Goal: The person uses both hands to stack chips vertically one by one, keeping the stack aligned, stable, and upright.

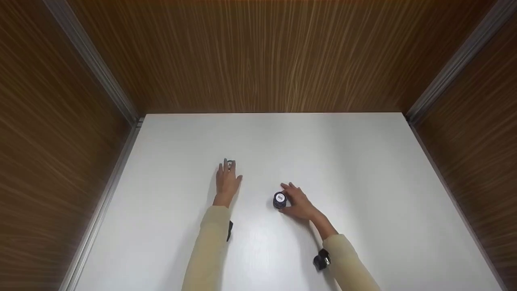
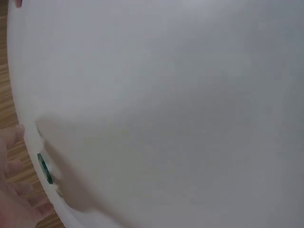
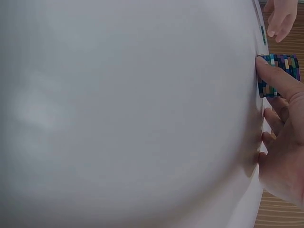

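Observation:
A short stack of poker chips (image 1: 280, 199) stands on the white table, with a white printed label on its top chip. My right hand (image 1: 299, 203) holds the stack's right side between thumb and index finger. Multicoloured chip edges of the stack (image 3: 273, 92) show in the right wrist view, with the thumb laid along it. Farther left and back, a single poker chip (image 1: 230, 164) lies flat, partly covered by the fingers of my left hand (image 1: 228, 181). Those fingers are spread and extended. In the left wrist view the chip (image 2: 45, 168) shows a green edge, apart from the hand.
The white table (image 1: 363, 182) is bordered by a brown wood-grain panel (image 1: 258, 56) at the back, with similar panels at left and right. Grey metal rails (image 1: 97, 68) run along the corners. A black device (image 1: 322, 259) is worn near the right cuff.

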### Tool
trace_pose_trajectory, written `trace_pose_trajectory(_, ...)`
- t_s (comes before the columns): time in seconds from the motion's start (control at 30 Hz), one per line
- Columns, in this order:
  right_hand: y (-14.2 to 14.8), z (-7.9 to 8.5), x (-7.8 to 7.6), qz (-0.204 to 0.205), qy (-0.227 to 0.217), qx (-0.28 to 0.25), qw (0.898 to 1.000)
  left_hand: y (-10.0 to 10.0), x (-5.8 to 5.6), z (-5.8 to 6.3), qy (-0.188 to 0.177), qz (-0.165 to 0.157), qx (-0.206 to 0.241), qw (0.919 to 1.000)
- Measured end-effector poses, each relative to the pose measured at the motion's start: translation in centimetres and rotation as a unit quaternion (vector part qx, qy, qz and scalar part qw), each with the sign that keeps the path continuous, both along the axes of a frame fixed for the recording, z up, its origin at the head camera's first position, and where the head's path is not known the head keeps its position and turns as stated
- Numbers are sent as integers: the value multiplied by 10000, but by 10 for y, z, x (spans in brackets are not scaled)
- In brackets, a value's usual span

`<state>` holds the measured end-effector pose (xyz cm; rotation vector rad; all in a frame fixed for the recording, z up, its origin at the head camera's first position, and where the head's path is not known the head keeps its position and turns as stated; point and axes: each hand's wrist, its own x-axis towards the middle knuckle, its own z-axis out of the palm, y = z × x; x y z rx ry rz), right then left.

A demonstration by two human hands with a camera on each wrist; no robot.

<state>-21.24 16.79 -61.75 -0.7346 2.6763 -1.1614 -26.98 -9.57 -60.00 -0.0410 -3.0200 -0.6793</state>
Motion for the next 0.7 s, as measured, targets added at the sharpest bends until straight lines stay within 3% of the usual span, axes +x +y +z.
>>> trace_pose_trajectory(0.13, 1, -2, 0, 1, 56, 4, 10000, -4, -4, -5, -250, -122, -190, 9994)
trace_pose_trajectory(0.37, 2, -3, -1, 52, 259, -63, 9996, -8, -6, -13, -195, -519, -416, 9976)
trace_pose_trajectory(0.43, 2, -3, -1, 80, 288, -79, 9995, -7, -6, -15, -80, -505, -441, 9977)
trace_pose_trajectory(0.7, 2, -6, -3, 119, 393, -194, 9990, -1, -4, -21, 1017, -158, -224, 9944)
